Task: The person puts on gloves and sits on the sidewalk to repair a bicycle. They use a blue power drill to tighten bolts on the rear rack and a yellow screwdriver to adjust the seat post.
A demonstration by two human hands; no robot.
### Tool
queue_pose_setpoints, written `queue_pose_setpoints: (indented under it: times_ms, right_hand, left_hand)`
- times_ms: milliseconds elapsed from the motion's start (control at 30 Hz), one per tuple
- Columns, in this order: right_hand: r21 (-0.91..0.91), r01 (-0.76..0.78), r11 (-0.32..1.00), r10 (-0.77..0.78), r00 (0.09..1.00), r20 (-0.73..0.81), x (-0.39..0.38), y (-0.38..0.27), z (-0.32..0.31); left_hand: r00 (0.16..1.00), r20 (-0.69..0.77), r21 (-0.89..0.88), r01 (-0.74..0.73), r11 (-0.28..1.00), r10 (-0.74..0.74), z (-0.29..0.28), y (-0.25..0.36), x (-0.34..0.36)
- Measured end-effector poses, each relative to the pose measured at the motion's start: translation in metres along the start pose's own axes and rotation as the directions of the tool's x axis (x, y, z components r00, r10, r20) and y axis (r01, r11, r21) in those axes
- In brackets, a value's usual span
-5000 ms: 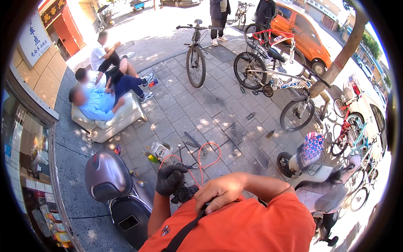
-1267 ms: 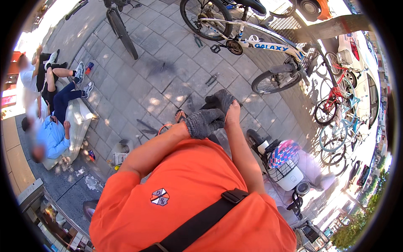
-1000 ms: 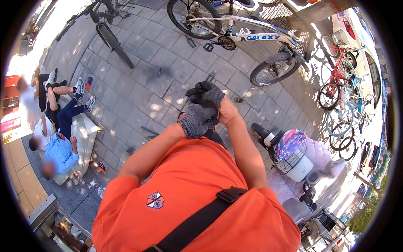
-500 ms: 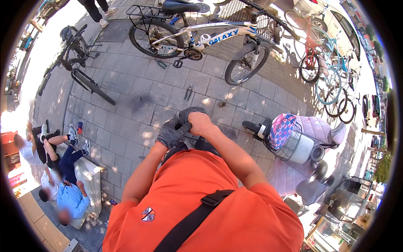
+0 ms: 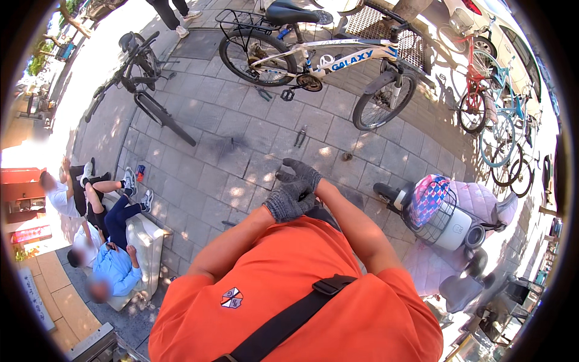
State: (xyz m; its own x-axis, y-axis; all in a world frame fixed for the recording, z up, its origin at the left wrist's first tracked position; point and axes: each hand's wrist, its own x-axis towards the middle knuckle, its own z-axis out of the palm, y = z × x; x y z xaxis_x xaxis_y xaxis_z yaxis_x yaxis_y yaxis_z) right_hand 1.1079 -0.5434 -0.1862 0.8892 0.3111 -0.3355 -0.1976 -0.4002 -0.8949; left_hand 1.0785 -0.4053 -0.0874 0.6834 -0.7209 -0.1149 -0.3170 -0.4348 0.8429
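Note:
Both of my hands meet close to my orange shirt, each in a grey knit work glove. My left hand point(image 5: 285, 203) is closed at the heel and cuff of the right glove point(image 5: 308, 173); its fingertips are partly hidden. My right hand point(image 5: 300, 171) is inside that glove, with its fingers stretched forward and the thumb apart. Beyond the hands, slim pliers point(image 5: 300, 136) lie on the paving with their handles apart. Green-handled pliers point(image 5: 263, 93) lie farther off, near the white bicycle point(image 5: 341, 55).
A black bicycle point(image 5: 142, 90) stands at the far left. To my right is a scooter with a wire basket point(image 5: 447, 214) and a pink quilted cover point(image 5: 473, 196). People sit on a bench point(image 5: 151, 241) at the left. More bicycles point(image 5: 491, 108) stand at the far right.
The right glove has come down over the back of my right hand, which was bare before. Its fingers have straightened out. The view has shifted, so the surroundings sit farther right.

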Motion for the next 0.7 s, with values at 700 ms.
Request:
queue_pose_setpoints:
  times_ms: [700]
  right_hand:
    - [0.992, -0.113, -0.063, -0.184, 0.978, 0.100, 0.027, -0.036, -0.076]
  left_hand:
    - [0.999, -0.019, 0.000, -0.043, 0.999, 0.043, 0.008, 0.013, 0.029]
